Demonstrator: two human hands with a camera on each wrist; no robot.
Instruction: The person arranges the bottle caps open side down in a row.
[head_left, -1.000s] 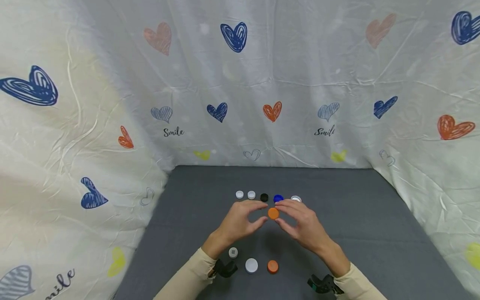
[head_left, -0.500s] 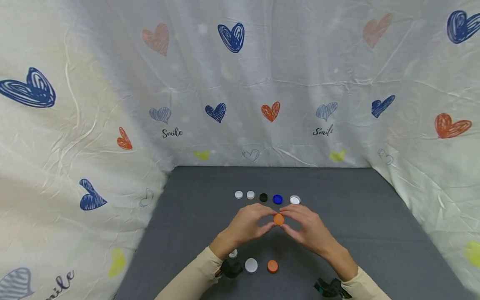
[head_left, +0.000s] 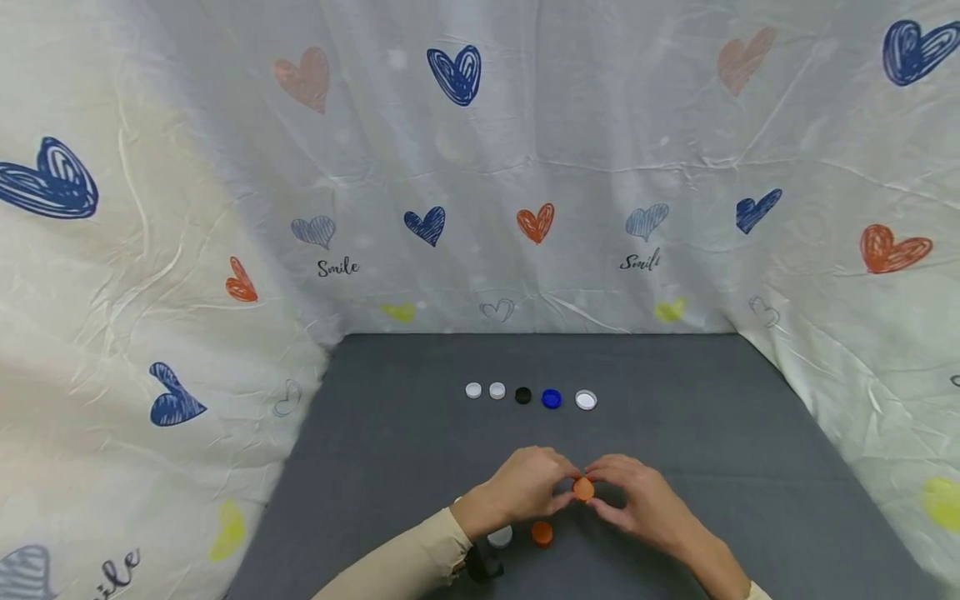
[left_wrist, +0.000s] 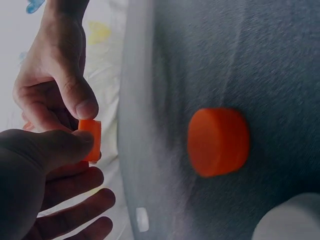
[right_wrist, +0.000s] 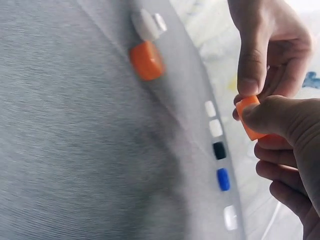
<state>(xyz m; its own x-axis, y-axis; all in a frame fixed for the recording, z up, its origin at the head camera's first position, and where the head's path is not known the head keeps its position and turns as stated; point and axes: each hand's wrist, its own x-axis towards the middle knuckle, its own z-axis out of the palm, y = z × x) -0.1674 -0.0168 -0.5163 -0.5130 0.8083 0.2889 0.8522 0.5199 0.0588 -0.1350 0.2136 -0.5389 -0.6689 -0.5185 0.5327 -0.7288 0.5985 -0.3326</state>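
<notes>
My left grip (head_left: 527, 483) and right grip (head_left: 648, 504) both pinch the same orange cap (head_left: 583, 489), one from each side, up off the desk (head_left: 675, 392) in front of me. Nothing else in either one. Other orange cap (head_left: 542, 534) sits just to the near side, then a white cap (head_left: 501, 537) half tucked behind my left arm. Farther out there's a row: small white cap (head_left: 473, 390), its twin (head_left: 497, 391), black cap (head_left: 522, 395), blue cap (head_left: 552, 399), rimmed white cap (head_left: 587, 401).

What worries me: it's a tiny thing to share. If one side squeezes harder, I reckon it twists or pops out, and if one side lets go before the other has it properly, it drops and maybe rolls into its orange buddy. My left sleeve (head_left: 420, 554) coming down could also nudge that white cap.

Head cam gives me the round face of the cap and the whole row, but the wrist cams are what show each thumb's spot on it. And only the right wrist view catches a little white thing (right_wrist: 160, 22) by the white cap; head cam doesn't show it.
</notes>
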